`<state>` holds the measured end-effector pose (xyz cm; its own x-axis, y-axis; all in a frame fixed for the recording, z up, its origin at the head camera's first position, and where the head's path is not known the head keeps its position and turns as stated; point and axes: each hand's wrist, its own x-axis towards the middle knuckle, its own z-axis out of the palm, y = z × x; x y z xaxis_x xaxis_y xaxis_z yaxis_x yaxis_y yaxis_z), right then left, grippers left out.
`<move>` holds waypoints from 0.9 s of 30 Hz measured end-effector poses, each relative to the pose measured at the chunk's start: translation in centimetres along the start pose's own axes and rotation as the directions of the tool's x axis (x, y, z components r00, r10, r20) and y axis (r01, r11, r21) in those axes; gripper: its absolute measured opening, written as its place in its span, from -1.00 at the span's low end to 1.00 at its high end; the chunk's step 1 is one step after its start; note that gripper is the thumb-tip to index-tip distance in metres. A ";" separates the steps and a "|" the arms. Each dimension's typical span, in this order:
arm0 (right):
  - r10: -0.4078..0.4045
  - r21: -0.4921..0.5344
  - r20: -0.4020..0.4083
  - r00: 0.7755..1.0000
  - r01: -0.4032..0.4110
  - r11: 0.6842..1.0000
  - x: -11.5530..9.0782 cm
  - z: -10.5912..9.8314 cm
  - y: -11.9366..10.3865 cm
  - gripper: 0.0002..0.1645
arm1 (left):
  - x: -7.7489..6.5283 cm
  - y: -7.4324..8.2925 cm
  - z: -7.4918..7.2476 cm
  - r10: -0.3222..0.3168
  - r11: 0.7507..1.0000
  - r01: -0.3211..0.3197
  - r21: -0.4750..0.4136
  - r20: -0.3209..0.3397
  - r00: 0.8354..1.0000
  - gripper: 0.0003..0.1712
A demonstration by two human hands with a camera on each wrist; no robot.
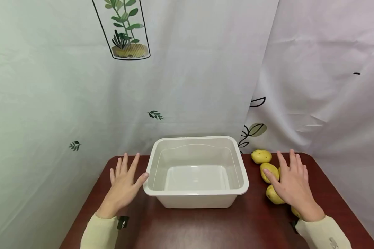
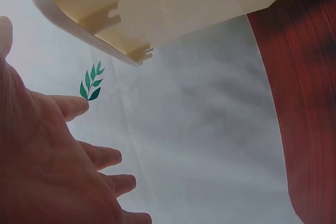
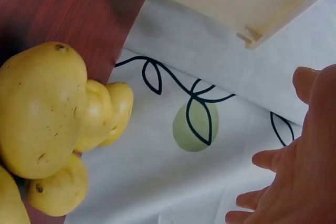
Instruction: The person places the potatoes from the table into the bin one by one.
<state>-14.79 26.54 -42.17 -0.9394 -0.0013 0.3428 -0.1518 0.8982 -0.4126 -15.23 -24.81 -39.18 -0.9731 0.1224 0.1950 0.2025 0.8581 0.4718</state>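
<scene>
1. Basin (image 1: 196,201), off-white, between the two hands, upright on the table (image 1: 196,230).
2. Left hand (image 1: 123,186): fingers and thumb spread wide, holding nothing. Thumb tip meets the basin's rim in the head view; cannot tell whether it touches.
3. Right hand (image 1: 294,185): also spread wide, nothing in its grasp. Potatoes (image 1: 269,172), yellow, lie near it, thumb side and behind, partly covered by it in the head view.
4. Right wrist view: five potatoes bunched, fingers well apart from them; dark specks on the skins. Head view gives some only as slivers beside that hand.
5. Left wrist view: ribs (image 2: 102,22) under the basin's rim, beyond the fingers; hidden from the head camera.
6. Table below both hands: dark red-brown, glossy, grained up close. Past the fingertips hangs pale fabric (image 1: 190,86), printed with leaf sprigs (image 1: 156,115) and a plant jar (image 1: 129,50).
7. Writing: grey mark (image 1: 333,242) on the right sleeve (image 1: 322,231), behind that hand, too small to read.
</scene>
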 end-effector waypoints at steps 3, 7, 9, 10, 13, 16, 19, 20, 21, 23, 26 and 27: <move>0.005 -0.001 0.008 1.000 -0.005 1.000 -0.2 -0.2 0.2 0.00 | 0.0 0.0 0.1 0.006 1.000 -0.006 -0.010 0.002 1.000 -0.07; 0.007 -0.012 0.005 1.000 -0.007 1.000 -0.5 -0.3 0.6 -0.01 | 0.0 0.1 0.5 0.015 1.000 -0.015 -0.022 0.002 1.000 -0.07; 0.009 -0.014 0.007 1.000 -0.009 1.000 -0.7 -0.4 0.8 -0.01 | 0.0 0.2 0.6 0.018 1.000 -0.018 -0.025 0.003 1.000 -0.08; 0.011 -0.014 0.007 1.000 -0.011 1.000 -0.8 -0.4 0.9 -0.01 | 0.0 0.2 0.7 0.019 0.999 -0.019 -0.026 0.003 1.000 -0.07; 0.012 -0.011 0.004 1.000 -0.012 1.000 -1.2 -0.5 1.2 -0.01 | 0.1 0.4 0.9 0.024 0.999 -0.023 -0.035 0.007 1.000 -0.07; 0.014 -0.006 0.007 1.000 -0.014 1.000 -1.4 -0.5 1.5 -0.02 | 0.2 0.6 1.1 0.032 0.998 -0.031 -0.047 0.011 0.999 -0.07; 0.014 -0.005 0.012 1.000 -0.014 1.000 -1.7 -0.6 1.7 -0.01 | 0.3 0.8 1.2 0.043 0.998 -0.042 -0.056 0.016 0.999 -0.07; 0.013 -0.006 0.010 1.000 -0.013 1.000 -1.8 -0.7 1.8 -0.01 | 0.3 1.0 1.3 0.049 0.997 -0.048 -0.059 0.015 0.999 -0.06; 0.012 -0.008 0.008 1.000 -0.012 1.000 -1.8 -0.7 1.9 -0.01 | 0.3 1.1 1.4 0.055 0.997 -0.054 -0.060 0.016 0.998 -0.06; 0.011 -0.011 0.002 1.000 -0.011 1.000 -2.0 -0.8 2.1 -0.01 | 0.4 1.3 1.5 0.066 0.996 -0.065 -0.063 0.015 0.998 -0.05; 0.011 -0.014 -0.001 1.000 -0.011 1.000 -2.1 -0.8 2.4 -0.01 | 0.4 1.6 1.7 0.077 0.995 -0.076 -0.068 0.015 0.997 -0.04; 0.014 -0.015 0.001 1.000 -0.013 1.000 -2.2 -0.8 2.5 -0.01 | 0.4 1.7 1.8 0.079 0.995 -0.077 -0.069 0.019 0.997 -0.04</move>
<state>-12.87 29.10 -43.29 -0.9417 0.0104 0.3362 -0.1344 0.9047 -0.4043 -15.47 -22.42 -39.89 -0.9561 0.1990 0.2150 0.2840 0.8099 0.5133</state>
